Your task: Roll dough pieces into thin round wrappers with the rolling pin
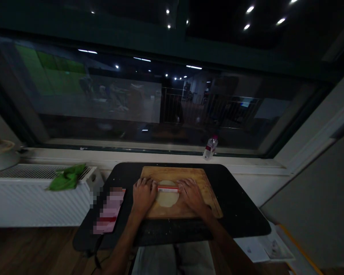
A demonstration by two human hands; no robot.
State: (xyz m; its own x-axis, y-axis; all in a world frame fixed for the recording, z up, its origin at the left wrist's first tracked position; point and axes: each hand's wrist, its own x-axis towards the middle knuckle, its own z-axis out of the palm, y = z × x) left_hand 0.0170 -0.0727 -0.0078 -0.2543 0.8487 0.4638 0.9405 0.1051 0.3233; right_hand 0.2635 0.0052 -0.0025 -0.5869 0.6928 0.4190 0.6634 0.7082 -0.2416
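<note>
A flat, pale, roughly round sheet of dough (166, 199) lies on a wooden cutting board (208, 191). Across its upper part rests a narrow red-and-white tube (168, 189), possibly a slim box; its exact kind is unclear. My left hand (145, 194) is closed over the tube's left end, fingers curled, at the dough's left edge. Over the other end my right hand (190, 192) is closed in the same way, at the dough's right side. Both tube ends are hidden under the hands. Pale smears, like flour, show on the fingers.
A black table (239, 214) carries the board. At its left lies a pink, pixelated flat item (110, 212) with a dark cable below. A clear bottle (210, 148) leans on the windowsill. A green cloth (67, 177) hangs over the white radiator (40, 206). Papers (255, 248) lie lower right.
</note>
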